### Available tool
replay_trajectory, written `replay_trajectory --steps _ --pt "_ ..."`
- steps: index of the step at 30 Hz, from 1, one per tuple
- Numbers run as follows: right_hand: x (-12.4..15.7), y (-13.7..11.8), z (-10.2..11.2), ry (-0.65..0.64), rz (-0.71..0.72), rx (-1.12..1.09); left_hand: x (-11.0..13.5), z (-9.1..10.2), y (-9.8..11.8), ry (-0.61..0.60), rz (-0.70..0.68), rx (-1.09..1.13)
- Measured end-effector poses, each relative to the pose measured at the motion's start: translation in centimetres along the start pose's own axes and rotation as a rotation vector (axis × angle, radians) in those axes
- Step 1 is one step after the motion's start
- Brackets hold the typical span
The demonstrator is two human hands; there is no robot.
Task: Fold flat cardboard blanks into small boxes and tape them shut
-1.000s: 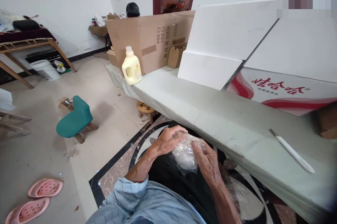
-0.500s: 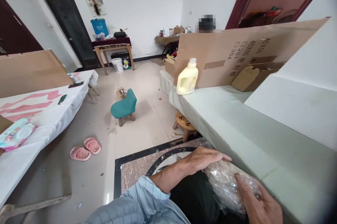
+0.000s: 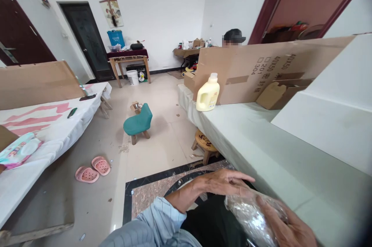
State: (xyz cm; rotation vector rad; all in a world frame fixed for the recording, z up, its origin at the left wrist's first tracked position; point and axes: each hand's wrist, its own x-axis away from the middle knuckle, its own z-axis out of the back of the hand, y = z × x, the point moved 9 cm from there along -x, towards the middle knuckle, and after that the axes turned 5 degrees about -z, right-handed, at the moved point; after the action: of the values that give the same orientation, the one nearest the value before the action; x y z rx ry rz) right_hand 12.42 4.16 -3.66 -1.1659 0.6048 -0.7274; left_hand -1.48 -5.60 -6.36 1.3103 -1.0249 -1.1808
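A crumpled clear plastic bag [image 3: 252,216] lies in my lap at the bottom of the view, just in front of the grey-green table edge [image 3: 250,162]. My right hand [image 3: 286,225] wraps around its right side, fingers curled over it. My left hand [image 3: 223,182] rests on the bag's top left corner with fingers stretched forward and loosely touching it. What the bag contains cannot be made out.
On the table stand a yellow jug [image 3: 208,94], a long cardboard sheet [image 3: 261,69] and white boards [image 3: 334,119]. A person sits behind the cardboard. On the floor are a teal stool [image 3: 138,121], a small wooden stool [image 3: 205,143] and pink slippers [image 3: 93,169]. Another white table [image 3: 43,131] stands left.
My view has swung up and left from the lap to the room. The bag has shifted right and lower in view. My left hand's fingers have loosened and stretched out.
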Motion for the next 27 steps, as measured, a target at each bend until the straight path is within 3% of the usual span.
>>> replay_trajectory --steps 2,6,9,12,15,23,27 --pt "-0.5 -0.7 -0.6 -0.072 -0.032 0.039 -0.2 0.0 0.3 -0.019 -0.004 -0.033" --pt "-0.6 -2.9 -0.9 -0.155 -0.033 0.022 0.3 0.3 -0.1 0.184 0.021 -0.084" --pt "-0.5 -3.3 1.0 -0.026 0.011 -0.065 0.8 1.3 0.3 0.387 -0.047 -0.033" --pt "0.8 -1.4 2.2 0.1 -0.04 -0.152 1.1 1.7 0.7 0.472 -0.084 0.013" --pt "2.7 0.4 1.7 0.143 -0.09 -0.188 1.6 1.3 1.4 0.528 -0.116 0.033" --pt "5.8 -0.3 1.7 0.321 0.028 -0.221 2.4 -0.9 2.0 0.555 -0.133 0.113" --pt "6.6 -0.5 2.5 0.321 0.058 -0.205 1.5 -1.5 1.6 0.386 -0.1 0.232"
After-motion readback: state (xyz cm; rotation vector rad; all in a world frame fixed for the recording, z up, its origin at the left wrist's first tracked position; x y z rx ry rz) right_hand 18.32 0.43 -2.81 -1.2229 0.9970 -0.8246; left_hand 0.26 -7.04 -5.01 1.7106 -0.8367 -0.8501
